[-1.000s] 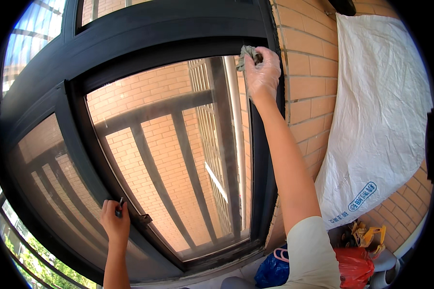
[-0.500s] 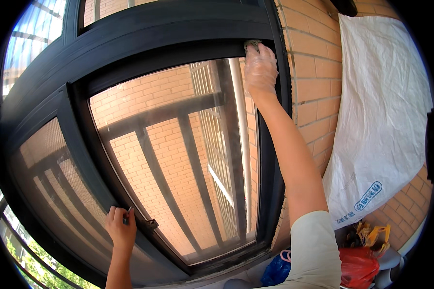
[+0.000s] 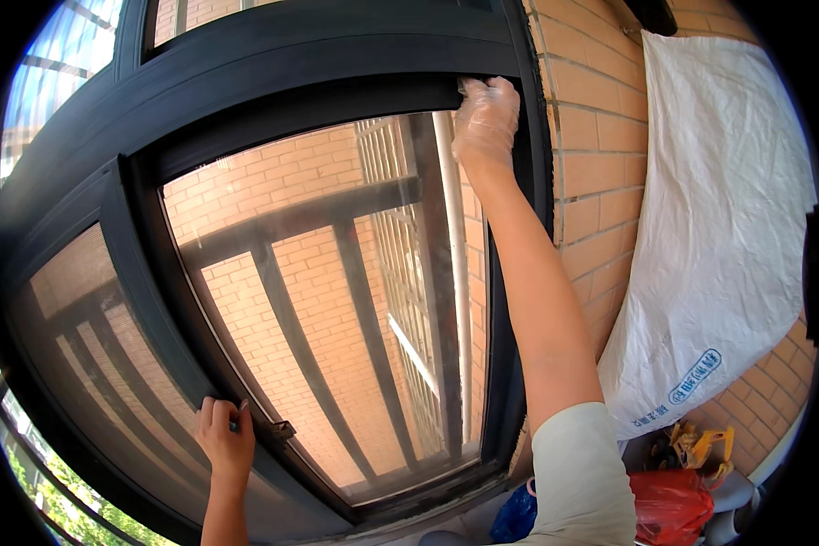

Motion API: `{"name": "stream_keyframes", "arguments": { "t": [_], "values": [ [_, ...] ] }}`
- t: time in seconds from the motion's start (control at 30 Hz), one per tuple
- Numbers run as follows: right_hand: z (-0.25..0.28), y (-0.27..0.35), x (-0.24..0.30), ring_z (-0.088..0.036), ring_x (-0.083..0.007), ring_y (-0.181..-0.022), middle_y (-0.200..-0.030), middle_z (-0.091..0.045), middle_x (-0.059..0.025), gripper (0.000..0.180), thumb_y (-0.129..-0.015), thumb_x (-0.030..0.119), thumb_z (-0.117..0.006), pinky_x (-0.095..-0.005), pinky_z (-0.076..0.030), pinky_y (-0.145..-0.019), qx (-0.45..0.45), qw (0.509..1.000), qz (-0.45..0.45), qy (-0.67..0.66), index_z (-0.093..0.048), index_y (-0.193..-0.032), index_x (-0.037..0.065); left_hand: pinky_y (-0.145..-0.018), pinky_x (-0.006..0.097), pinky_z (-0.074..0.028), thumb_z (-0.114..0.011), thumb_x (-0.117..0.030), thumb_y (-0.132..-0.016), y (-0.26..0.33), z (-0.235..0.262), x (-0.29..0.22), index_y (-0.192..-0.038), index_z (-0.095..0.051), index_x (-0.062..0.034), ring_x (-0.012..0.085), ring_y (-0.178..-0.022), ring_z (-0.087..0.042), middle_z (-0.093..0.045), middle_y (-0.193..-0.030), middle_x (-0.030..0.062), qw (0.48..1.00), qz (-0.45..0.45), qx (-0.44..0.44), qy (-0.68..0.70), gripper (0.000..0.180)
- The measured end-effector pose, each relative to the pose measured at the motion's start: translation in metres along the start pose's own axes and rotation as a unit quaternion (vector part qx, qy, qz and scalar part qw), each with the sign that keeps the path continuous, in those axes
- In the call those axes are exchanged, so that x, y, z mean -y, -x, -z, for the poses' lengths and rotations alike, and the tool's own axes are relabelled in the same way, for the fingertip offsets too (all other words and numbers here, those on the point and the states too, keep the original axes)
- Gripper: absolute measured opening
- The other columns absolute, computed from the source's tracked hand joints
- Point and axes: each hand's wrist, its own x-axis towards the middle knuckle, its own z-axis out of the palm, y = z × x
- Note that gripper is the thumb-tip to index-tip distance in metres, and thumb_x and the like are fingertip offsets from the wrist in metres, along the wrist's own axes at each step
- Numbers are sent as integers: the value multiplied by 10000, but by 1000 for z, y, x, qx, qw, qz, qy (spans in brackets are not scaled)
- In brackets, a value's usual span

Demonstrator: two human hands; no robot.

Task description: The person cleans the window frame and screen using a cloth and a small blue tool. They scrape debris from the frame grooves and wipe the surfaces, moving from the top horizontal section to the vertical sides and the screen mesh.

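My right hand (image 3: 488, 123), in a clear plastic glove, reaches up to the top right corner of a dark window frame (image 3: 318, 102). Its fingers are closed on a greyish-green cleaning cloth, mostly hidden behind them and pressed against the frame's upper rail. Low on the left, my bare left hand (image 3: 227, 441) is closed with bent fingers against the sash upright, beside a small dark latch (image 3: 283, 429). A small dark bluish thing shows between its thumb and fingers, too small to name. Between the hands lies the glass pane (image 3: 314, 300), with bars and a brick wall seen through it.
A mesh screen panel (image 3: 109, 355) is left of the sash. On the brick wall (image 3: 601, 136) at right hangs a white woven sack (image 3: 719, 209). Below it are a yellow toy-like object (image 3: 705, 446), a red plastic bag (image 3: 669, 505) and a blue bag (image 3: 515, 514).
My right hand has shifted slightly left along the top rail, and the cloth is now more hidden by the fingers. My left hand stays at the sash upright.
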Motion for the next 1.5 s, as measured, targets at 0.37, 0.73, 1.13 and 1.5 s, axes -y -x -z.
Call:
{"name": "stream_keyframes", "arguments": {
  "t": [0.37, 0.73, 1.13, 1.5],
  "values": [
    [4, 20, -12, -529, -343, -1035, -1101, -562, -176, 226, -846, 122, -600, -423, -467, -862, -65, 955, 257, 133, -590, -1049, 23, -528, 396, -336, -702, -17, -718, 0, 6, -5, -681, -449, -66, 284, -583, -436, -425, -662, 80, 1000, -1, -12, -6, 260],
    [25, 3, -15, -548, -302, -1025, -1063, -586, -152, 403, -724, 20, -631, -387, -468, -863, 24, 924, 237, 297, -613, -1122, 76, -530, 394, -342, -709, -24, -712, 0, 2, 1, -673, -447, -77, 281, -582, -453, -434, -653, 72, 1000, -9, -2, 0, 270],
    [-48, 82, 67, -516, -265, -1002, -941, -593, -109, 292, -748, 127, -586, -437, -388, -797, 25, 929, 341, 140, -611, -1037, 86, -511, 390, -329, -714, -33, -705, 3, 12, 11, -677, -449, -84, 280, -576, -445, -426, -657, 69, 999, -17, 21, -20, 271],
    [-56, 84, 94, -512, -290, -848, -830, -532, -93, 138, -771, 56, -590, -417, -432, -748, -63, 937, 341, 37, -654, -885, 100, -518, 362, -364, -691, -27, -692, -2, 5, 0, -729, -512, -86, 249, -566, -473, -446, -664, 64, 999, -28, -23, -34, 192]
  ]
}}
